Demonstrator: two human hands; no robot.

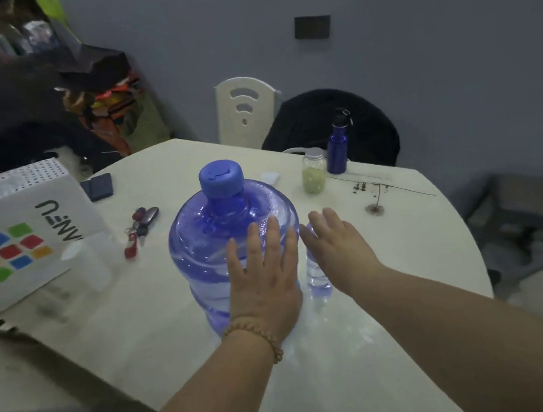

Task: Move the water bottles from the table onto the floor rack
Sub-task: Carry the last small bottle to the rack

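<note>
A large blue water jug (206, 242) with a blue cap stands upright in the middle of the cream table (408, 257). My left hand (263, 276), with a bead bracelet at the wrist, lies flat with spread fingers against the jug's near side. Just right of the jug stands a small clear water bottle (317, 277). My right hand (338, 249) hovers over its top with fingers apart, hiding the cap. A dark blue metal bottle (338, 143) stands at the table's far edge.
A jar of yellowish powder (313, 172) stands near the metal bottle. Keys (140, 228), a dark wallet (99, 187) and a white box with coloured squares (8, 240) lie on the left. A white chair (245, 112) and a dark bag (328, 122) sit behind the table.
</note>
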